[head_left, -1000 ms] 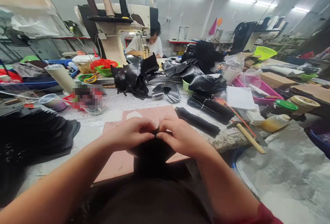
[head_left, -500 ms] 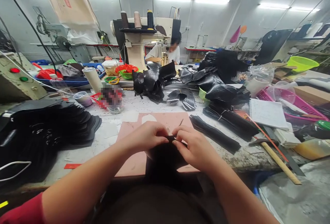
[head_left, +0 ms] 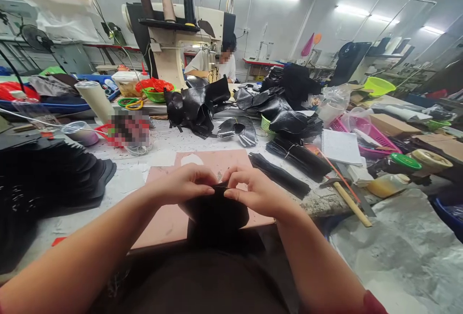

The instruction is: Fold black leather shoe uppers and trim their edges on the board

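A black leather piece (head_left: 219,210) hangs between my two hands, over the near edge of a pink board (head_left: 162,220). My left hand (head_left: 190,181) pinches its upper edge between thumb and fingers. Close beside it, my right hand (head_left: 248,188) grips the same edge, its thumb on the near side. The lower part of the leather runs into the dark shade by my lap, so its full shape cannot be made out. Just beyond my left fingers a small white scrap (head_left: 191,159) lies on the board.
Stacked black pieces (head_left: 72,179) stand at left. Black strip bundles (head_left: 280,175), a notebook (head_left: 342,147) and a hammer (head_left: 350,203) lie at right. Black leather parts (head_left: 197,106) are heaped ahead. Behind a sewing machine (head_left: 170,51) sits a person (head_left: 227,65).
The view has turned to the right, so the table things appear farther left. Both hands still pinch the leather's edge; more of its near face shows below my right hand.
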Motion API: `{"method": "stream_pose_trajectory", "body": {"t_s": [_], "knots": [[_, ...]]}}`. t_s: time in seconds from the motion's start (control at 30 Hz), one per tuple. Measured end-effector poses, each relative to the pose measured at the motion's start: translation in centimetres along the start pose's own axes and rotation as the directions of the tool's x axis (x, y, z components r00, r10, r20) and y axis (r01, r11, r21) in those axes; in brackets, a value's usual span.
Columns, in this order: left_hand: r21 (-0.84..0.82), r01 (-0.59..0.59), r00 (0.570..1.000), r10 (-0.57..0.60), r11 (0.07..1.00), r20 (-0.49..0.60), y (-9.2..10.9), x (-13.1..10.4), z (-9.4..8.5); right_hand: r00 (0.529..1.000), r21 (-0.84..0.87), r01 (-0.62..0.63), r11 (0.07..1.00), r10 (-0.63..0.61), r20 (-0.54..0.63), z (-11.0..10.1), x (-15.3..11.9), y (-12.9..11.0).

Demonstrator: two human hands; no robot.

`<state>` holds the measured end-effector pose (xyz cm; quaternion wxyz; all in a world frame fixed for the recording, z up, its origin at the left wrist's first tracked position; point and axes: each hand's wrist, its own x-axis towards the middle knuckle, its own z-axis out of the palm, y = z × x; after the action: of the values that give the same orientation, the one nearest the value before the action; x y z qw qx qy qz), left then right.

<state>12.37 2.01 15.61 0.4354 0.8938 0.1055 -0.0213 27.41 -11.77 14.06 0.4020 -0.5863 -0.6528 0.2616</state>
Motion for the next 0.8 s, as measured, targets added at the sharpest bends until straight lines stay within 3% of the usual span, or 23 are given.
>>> {"method": "stream_pose_trajectory", "body": {"t_s": [0.2, 0.47, 0.8], "knots": [[0.012, 0.019, 1.000, -0.019, 1.000, 0.013, 0.4, 0.1, -0.1, 0.998, -0.009, 0.011, 1.000, -0.011, -0.063, 0.3, 0.2, -0.1], [0.012, 0.023, 0.998, -0.022, 1.000, -0.060, 0.4, 0.6, 0.4, 0.996, -0.056, 0.022, 0.998, -0.027, -0.083, 0.1, 0.2, -0.5], [0.035, -0.059, 0.998, 0.060, 0.998, -0.028, 1.3, 0.7, 0.1, 0.996, -0.157, 0.003, 0.988, -0.017, -0.091, 0.0, 0.3, -0.5]]}}
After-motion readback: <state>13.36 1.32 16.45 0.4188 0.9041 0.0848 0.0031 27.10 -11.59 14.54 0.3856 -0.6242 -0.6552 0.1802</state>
